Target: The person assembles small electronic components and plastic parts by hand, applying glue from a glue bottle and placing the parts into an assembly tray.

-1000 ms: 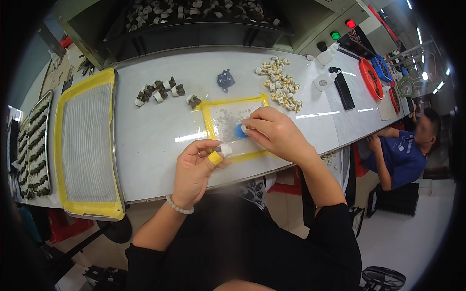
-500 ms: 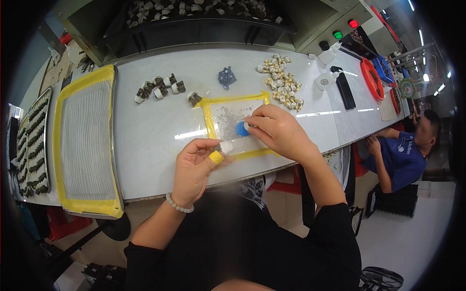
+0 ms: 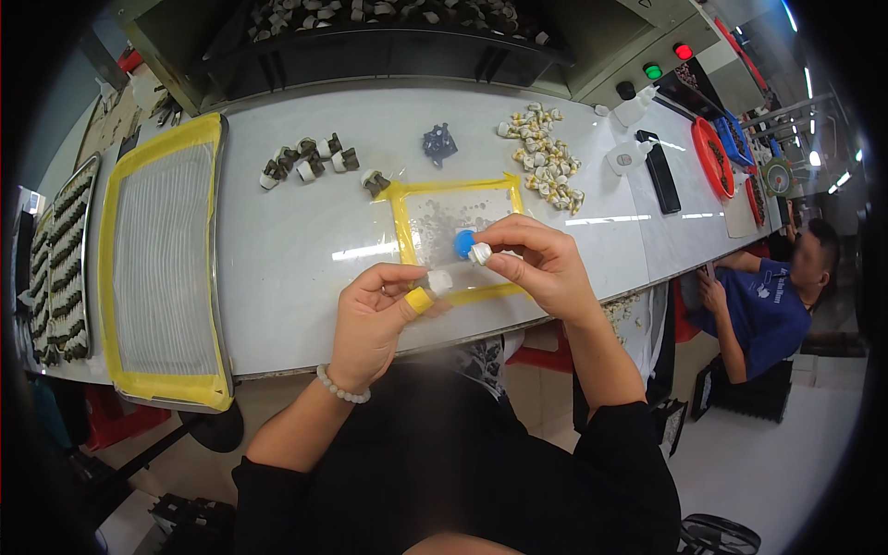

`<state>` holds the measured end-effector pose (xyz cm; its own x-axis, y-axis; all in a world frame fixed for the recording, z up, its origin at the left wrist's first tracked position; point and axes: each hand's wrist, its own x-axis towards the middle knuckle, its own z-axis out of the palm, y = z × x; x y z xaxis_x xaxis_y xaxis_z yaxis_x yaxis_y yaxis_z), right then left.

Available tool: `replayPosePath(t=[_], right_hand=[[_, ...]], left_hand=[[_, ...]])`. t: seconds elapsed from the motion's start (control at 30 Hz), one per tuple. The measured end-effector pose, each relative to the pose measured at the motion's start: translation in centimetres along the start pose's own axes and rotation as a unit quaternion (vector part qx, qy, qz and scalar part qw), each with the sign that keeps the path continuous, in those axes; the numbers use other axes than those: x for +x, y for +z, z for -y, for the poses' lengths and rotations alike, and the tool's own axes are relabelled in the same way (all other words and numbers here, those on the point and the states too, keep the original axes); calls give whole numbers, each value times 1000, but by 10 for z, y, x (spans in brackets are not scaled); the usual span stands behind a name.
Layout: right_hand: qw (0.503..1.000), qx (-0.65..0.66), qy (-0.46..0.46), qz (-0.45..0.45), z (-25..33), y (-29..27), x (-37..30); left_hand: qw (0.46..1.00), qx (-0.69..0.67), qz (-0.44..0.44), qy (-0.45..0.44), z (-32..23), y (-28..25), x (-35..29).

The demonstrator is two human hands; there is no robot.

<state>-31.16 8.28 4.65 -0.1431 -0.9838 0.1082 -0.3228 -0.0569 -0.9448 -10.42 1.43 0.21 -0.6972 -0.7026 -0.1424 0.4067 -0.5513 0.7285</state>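
My left hand (image 3: 368,314), with yellow tape round its thumb, is closed on a small white-topped piece (image 3: 438,282) between thumb and fingers. Pinched in my right hand (image 3: 548,268) is a small white ribbed piece (image 3: 479,253), a short distance from the left hand's piece. Just behind the right fingertips lies a blue round disc (image 3: 464,242) on a clear sheet edged with yellow tape (image 3: 400,222). Small round translucent dots (image 3: 439,219) are scattered over the sheet. The two held pieces are apart.
Several white-and-dark pieces (image 3: 310,166) stand at the back left; a heap of white-and-yellow parts (image 3: 546,157) lies back right. A dark blue lump (image 3: 438,144), white bottles (image 3: 625,157), a black case (image 3: 658,176) and a yellow-taped tray (image 3: 165,268) surround the work. A person (image 3: 763,301) sits at right.
My right hand has turned and dropped slightly toward me, so its white piece now shows off the blue disc. My left hand keeps its hold, nearly still.
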Motion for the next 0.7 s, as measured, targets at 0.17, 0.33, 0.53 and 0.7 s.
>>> replayPosePath(t=[0.17, 0.33, 0.53, 0.7], right_hand=[[1000, -7, -9, 6, 2, 4, 0], [980, -172, -91, -32, 2, 2, 6], [949, -285, -124, -52, -4, 0, 2], [947, -287, -132, -58, -10, -2, 1]], left_hand=[[1000, -1, 3, -2, 0, 0, 0], [1000, -1, -4, -1, 0, 0, -1], [1000, -5, 0, -4, 0, -1, -1], [1000, 3, -4, -3, 1, -1, -1]])
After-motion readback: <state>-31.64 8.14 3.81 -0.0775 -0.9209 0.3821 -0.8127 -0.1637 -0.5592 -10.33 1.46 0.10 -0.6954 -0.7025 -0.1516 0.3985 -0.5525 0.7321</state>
